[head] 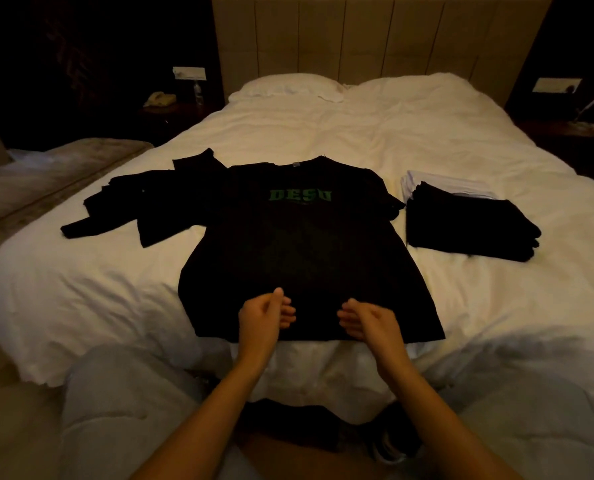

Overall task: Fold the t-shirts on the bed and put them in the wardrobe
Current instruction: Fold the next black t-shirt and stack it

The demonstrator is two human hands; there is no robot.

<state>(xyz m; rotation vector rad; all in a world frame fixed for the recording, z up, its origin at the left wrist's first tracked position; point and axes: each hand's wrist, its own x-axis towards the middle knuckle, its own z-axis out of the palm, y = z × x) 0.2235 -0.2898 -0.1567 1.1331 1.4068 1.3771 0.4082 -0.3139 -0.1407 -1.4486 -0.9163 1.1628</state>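
A black t-shirt (302, 244) with green lettering lies spread flat, front up, on the white bed (427, 133), its hem toward me. My left hand (264, 315) and my right hand (368, 322) hover over the lower middle of the shirt, palms facing each other, fingers loosely curled, holding nothing. A heap of unfolded black t-shirts (143, 199) lies to the left, partly under the spread shirt's sleeve. A stack of folded t-shirts (462, 223), black ones over white ones, sits to the right.
Two white pillows (292, 85) lie at the padded headboard. A bedside table with a phone (160, 98) and a bottle stands at the left. My knees in grey trousers (122, 403) are at the bed's near edge. No wardrobe is in view.
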